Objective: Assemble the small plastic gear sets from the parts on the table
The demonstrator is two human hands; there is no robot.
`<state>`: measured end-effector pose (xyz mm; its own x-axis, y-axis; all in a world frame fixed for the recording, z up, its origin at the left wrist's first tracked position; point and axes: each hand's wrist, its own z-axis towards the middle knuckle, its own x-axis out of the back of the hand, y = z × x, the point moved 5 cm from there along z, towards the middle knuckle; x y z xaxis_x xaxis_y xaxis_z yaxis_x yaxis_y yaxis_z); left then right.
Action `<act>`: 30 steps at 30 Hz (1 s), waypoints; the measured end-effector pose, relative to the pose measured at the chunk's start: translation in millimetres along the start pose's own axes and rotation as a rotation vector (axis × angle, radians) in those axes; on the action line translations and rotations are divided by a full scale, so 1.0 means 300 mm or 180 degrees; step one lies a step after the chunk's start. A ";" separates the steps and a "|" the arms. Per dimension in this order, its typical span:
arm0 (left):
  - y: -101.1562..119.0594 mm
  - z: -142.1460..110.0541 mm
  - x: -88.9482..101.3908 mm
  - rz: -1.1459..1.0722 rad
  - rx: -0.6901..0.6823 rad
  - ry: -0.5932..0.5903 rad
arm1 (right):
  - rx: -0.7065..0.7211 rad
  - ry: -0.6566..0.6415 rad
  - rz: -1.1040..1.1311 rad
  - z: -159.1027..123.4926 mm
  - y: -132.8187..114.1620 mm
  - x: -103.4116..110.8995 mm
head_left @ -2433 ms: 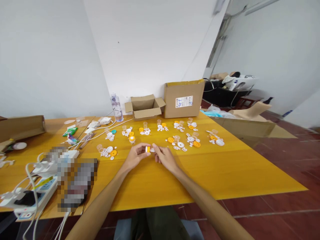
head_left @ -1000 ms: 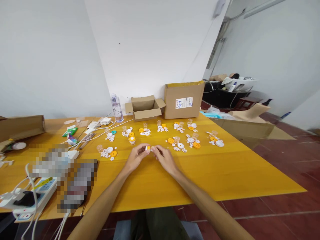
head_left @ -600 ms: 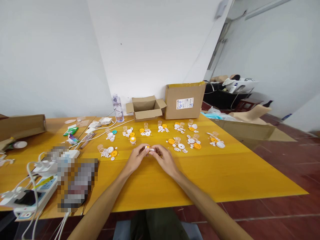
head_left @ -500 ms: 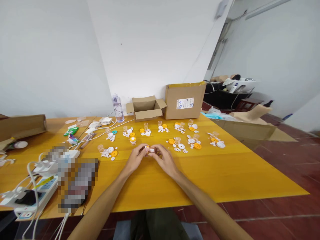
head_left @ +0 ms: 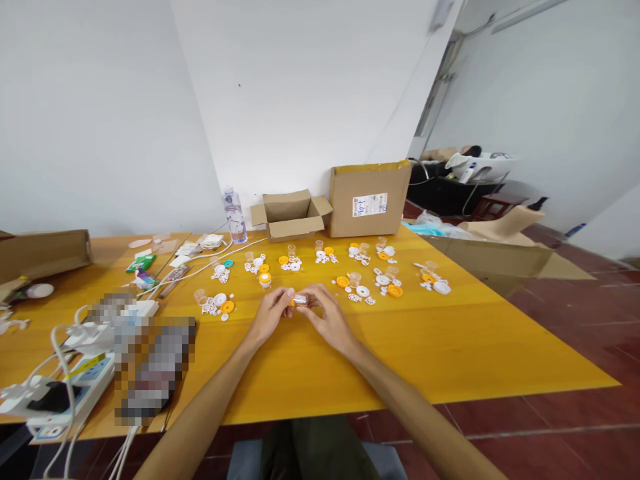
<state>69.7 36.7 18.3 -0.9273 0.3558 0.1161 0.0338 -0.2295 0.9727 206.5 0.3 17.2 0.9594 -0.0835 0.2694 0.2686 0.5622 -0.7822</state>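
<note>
Just above the table, both of my hands close on one small clear plastic jar (head_left: 300, 300) with an orange and white cap, lying on its side. My left hand (head_left: 270, 315) pinches the cap end, where a bit of orange shows by the thumb. The clear end, with white parts inside, sits between the fingers and thumb of my right hand (head_left: 327, 315). My fingers hide much of it. A similar capped jar (head_left: 265, 281) stands upright just beyond my left hand. Further parts lie around in small groups, among them an orange ring (head_left: 343, 282) and a white disc (head_left: 363, 291).
An open cardboard box (head_left: 295, 217), a larger closed carton (head_left: 369, 200) and a water bottle (head_left: 235, 215) stand along the wall. To the left are a power strip (head_left: 93, 373) with cables and a green packet (head_left: 141, 263). Several clear cups (head_left: 200, 295) lie among the part groups.
The jar has turned in my hands: its cap faced up in my left fingers earlier, and now its clear end shows towards my right hand. My left thumb has moved up over the cap.
</note>
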 end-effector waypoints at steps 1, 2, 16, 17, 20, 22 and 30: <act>0.000 0.000 0.000 0.0000 0.0002 0.0003 | -0.0031 -0.0004 0.0031 0.000 0.000 0.000; 0.000 0.000 0.001 0.0000 -0.0002 0.0007 | -0.0067 -0.0002 0.0061 0.000 0.001 0.000; 0.012 -0.008 -0.002 0.0079 -0.0113 -0.0055 | -0.0577 0.0008 -0.0056 0.001 0.012 0.005; 0.013 -0.008 -0.003 0.0076 -0.0112 -0.0065 | -0.0613 -0.0014 -0.0048 0.001 0.014 0.004; 0.013 -0.006 -0.004 0.0065 -0.0085 -0.0071 | -0.0705 -0.0055 0.0061 -0.002 0.023 -0.001; 0.013 -0.005 -0.004 0.0064 -0.0081 -0.0062 | -0.0743 -0.0029 0.0173 -0.004 0.030 -0.003; 0.016 -0.008 -0.003 0.0016 -0.0067 -0.0063 | -0.0733 -0.0050 0.0243 -0.004 0.027 -0.007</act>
<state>69.9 33.0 22.4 -0.9196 0.3723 0.1251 0.0304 -0.2502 0.9677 206.6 4.0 9.7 0.9767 -0.0343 0.2119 0.2097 0.3639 -0.9075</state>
